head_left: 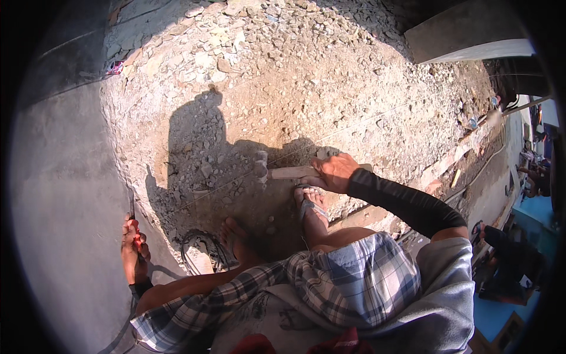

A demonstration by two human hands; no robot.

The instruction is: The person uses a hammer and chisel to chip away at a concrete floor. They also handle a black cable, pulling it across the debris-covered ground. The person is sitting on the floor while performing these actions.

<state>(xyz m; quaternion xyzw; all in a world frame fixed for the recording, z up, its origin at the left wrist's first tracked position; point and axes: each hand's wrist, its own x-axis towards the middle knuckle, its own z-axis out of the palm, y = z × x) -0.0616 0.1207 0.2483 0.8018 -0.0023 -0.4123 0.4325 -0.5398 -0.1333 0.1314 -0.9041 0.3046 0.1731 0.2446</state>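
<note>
My right hand [336,172] is wrapped round the wooden handle of a hammer [289,173]. The hammer lies level above my sandalled right foot, and its pale, dusty head points left. Over at the left, my left hand [133,253] grips a red-handled screwdriver [135,229]. Its thin dark shaft points up along the border where the smooth grey concrete [65,177] meets the rubble ground [265,112]. The shaft's tip is too small to make out against that border.
A looped dark cable [200,242] lies beside my left foot. A thin taut string [354,124] runs slantwise over the rubble. A concrete block [466,35] stands at the upper right. Another person in dark clothes [512,262] is at the far right, near blue surfaces.
</note>
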